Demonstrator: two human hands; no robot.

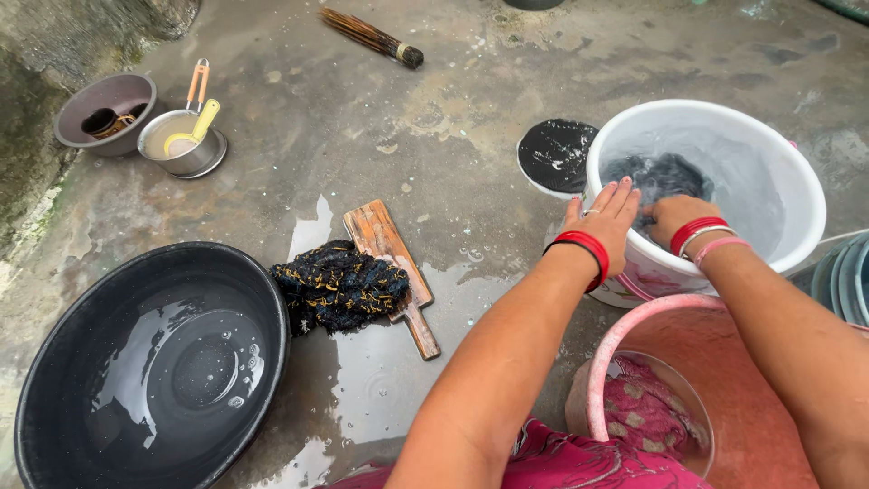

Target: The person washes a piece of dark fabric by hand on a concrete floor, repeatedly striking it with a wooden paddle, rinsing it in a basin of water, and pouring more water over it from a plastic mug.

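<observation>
While submerged, dark cloth (665, 175) under both hands (638, 222).

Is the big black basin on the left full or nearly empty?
Nearly empty. The black basin holds only a shallow film of water with a few bubbles; its bottom and bare inner walls show clearly.
</observation>
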